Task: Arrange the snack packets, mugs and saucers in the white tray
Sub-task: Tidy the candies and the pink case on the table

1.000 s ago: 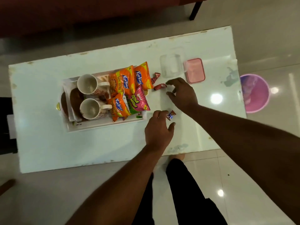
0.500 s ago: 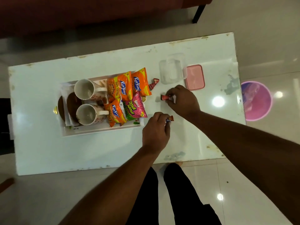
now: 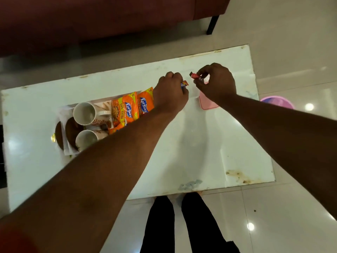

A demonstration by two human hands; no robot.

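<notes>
We see both hands raised over the far side of the white worktop, each pinching a small wrapped candy. The left hand is curled nearly closed, its fingertips gripping a red-and-blue candy that pokes out toward the right. The right hand is also curled, thumb and forefinger nipping the end of a dark red candy, which sticks out to the left. The two candies sit near each other but apart, and neither touches the worktop as far as we can tell.

The tray lies left of the hands, partly covered by the left forearm. In it we see two white mugs, one behind the other, with brown saucers at their left. Orange snack packets fill the tray's right part, just beside the left wrist. A pink lid rests on the worktop under the right wrist. A pink bin stands on the floor beyond the worktop's right edge.
</notes>
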